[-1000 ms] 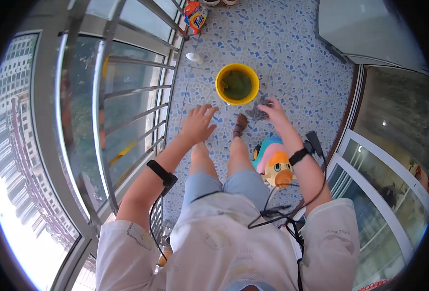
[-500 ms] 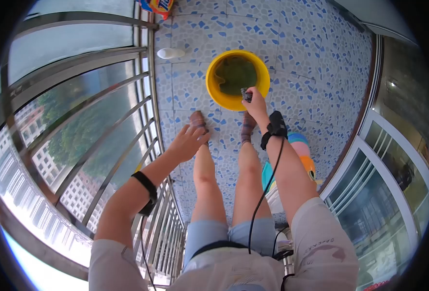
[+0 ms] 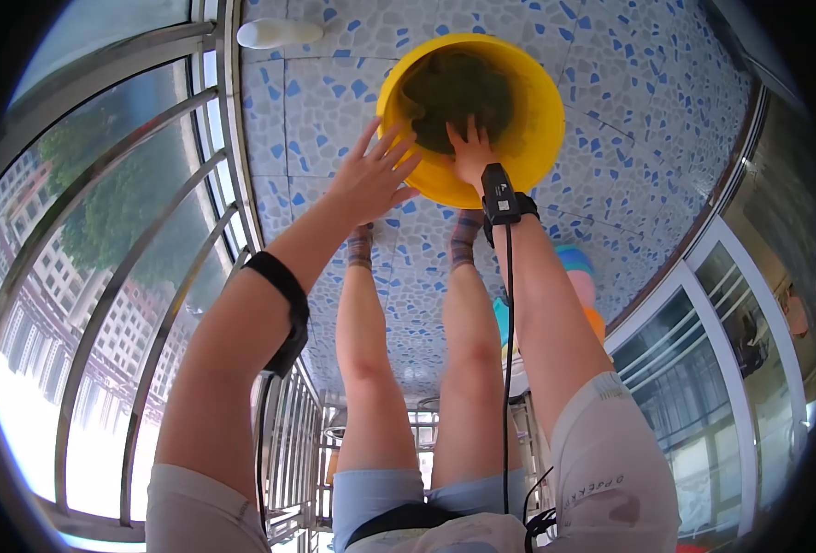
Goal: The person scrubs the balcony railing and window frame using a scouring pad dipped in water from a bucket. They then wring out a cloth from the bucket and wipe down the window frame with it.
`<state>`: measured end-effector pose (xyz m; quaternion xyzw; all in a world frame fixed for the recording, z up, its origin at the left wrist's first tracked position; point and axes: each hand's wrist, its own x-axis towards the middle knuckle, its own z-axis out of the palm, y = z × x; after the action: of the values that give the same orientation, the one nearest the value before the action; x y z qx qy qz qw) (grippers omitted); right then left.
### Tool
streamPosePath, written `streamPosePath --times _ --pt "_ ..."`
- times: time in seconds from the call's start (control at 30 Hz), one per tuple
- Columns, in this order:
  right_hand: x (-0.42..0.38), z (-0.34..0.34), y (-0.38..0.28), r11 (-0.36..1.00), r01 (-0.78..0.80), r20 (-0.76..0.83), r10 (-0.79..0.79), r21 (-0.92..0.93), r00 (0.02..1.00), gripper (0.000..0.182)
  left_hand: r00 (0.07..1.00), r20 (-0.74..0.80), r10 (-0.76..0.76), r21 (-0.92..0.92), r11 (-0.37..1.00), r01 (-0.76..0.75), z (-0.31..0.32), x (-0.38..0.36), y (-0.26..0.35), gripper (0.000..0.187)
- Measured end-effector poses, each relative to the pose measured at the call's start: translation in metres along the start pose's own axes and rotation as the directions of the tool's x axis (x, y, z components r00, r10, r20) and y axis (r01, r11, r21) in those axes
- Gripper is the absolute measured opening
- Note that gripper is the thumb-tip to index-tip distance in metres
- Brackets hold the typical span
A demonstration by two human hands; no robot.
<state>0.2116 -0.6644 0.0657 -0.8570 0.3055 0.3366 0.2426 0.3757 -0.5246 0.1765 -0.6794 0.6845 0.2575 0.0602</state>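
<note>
A round yellow tub (image 3: 541, 120) stands on the tiled floor, with dark greenish cloth or water (image 3: 463, 92) inside; which of the two I cannot tell. My right hand (image 3: 472, 157) reaches over the tub's near rim, fingers spread above or at the dark contents, and nothing shows in it. Beside the tub's left wall, my left hand (image 3: 375, 172) hovers with its fingers apart and holds nothing. A black strap with a device sits on each of my arms.
Metal railings (image 3: 228, 120) run along the left. A white oblong object (image 3: 281, 34) lies on the floor at the upper left. My feet are just below the tub. Colourful items (image 3: 578, 276) stand right of my legs, near a sliding glass door (image 3: 703, 369).
The tub appears closer and larger. My left hand has moved up to its side. My right hand has opened and reached into the tub; the small dark item it held no longer shows.
</note>
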Motion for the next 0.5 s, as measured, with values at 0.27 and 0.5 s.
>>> streamPosePath --times 0.27,0.5 --pt "0.079 0.030 0.022 0.911 0.356 0.361 -0.267 -0.207 0.893 0.045 0.997 0.050 -0.054 -0.005 0.999 0.054 0.010 0.015 0.004 0.049" --pt "0.081 -0.041 0.024 0.977 -0.160 0.144 0.140 0.139 0.980 0.048 0.996 0.080 -0.050 -0.045 0.998 0.054 0.008 0.018 0.002 0.048"
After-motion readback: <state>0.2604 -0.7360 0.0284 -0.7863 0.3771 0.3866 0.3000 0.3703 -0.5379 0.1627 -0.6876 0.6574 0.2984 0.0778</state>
